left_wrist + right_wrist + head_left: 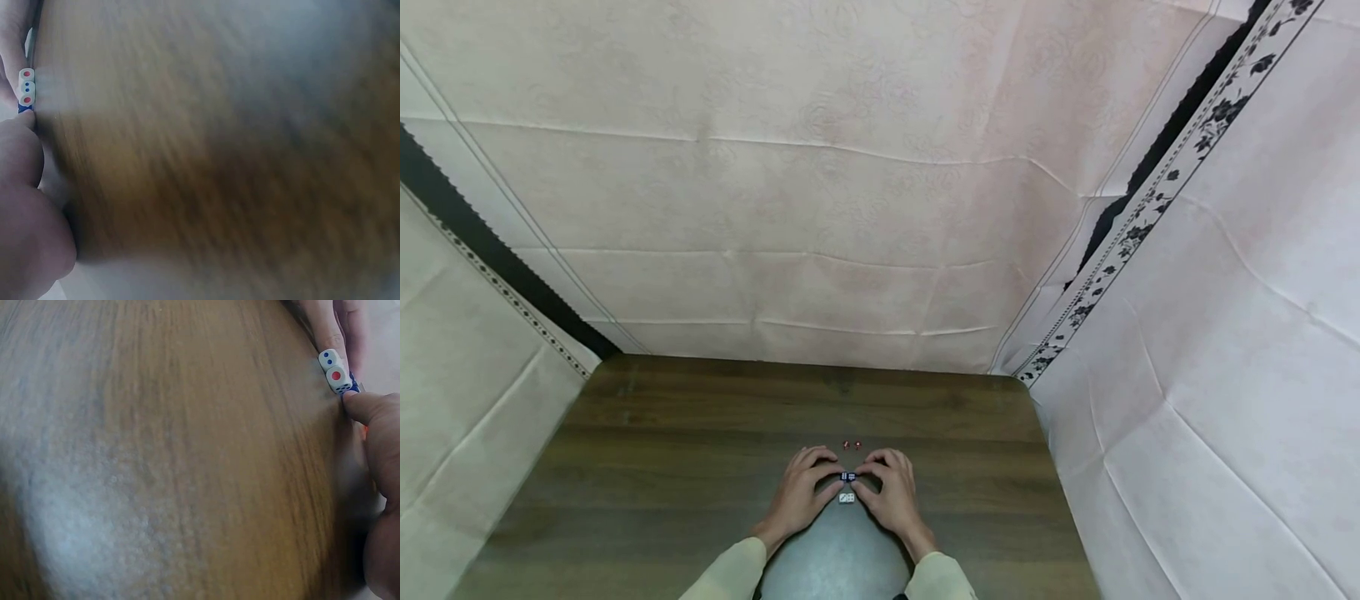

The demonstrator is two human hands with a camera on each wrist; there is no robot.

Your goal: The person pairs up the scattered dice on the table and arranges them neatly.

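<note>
Two small blue dice (847, 477) sit side by side on the table between my hands. My left hand (801, 493) pinches them from the left with thumb and forefinger, and my right hand (889, 492) does the same from the right. Just on the near side stands a pair of white dice (846, 497), touching each other. Beyond my fingertips lie two red dice (857, 446), slightly apart. In the left wrist view the white dice (26, 87) partly cover the blue. From the right wrist, a blue die (354, 381) shows behind the white dice (339, 376).
The wooden table (700, 417) has a far edge against a hanging pale cloth (820, 208). More cloth hangs on both sides, the right one (1210, 333) with a dark floral border. A bright reflection lies on the tabletop between my forearms.
</note>
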